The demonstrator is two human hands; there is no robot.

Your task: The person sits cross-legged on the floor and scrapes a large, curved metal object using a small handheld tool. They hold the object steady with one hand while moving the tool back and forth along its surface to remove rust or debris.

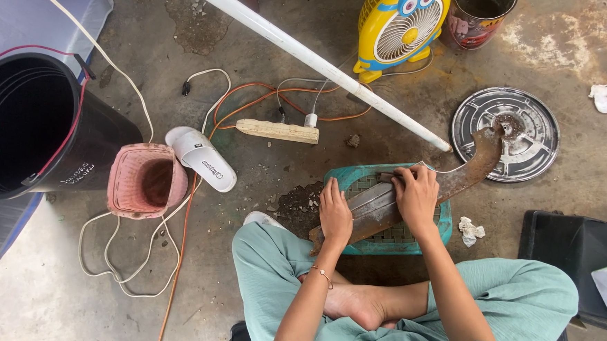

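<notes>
Down on the floor [48, 308], both hands press flat on a rusty blade [456, 176] across a teal basket [445, 225]: left hand [335, 214], right hand [415, 194]. Nearby lie a white pipe [318, 62], a round metal cover [529, 120] and a yellow fan [400, 23].

Rust and plastic under our hands
We see a rough, rusted metal blade [456, 180] on a woven teal plastic stool [390, 236], beside a dull ribbed metal lid [533, 120] on stained concrete floor [47, 301]
</notes>
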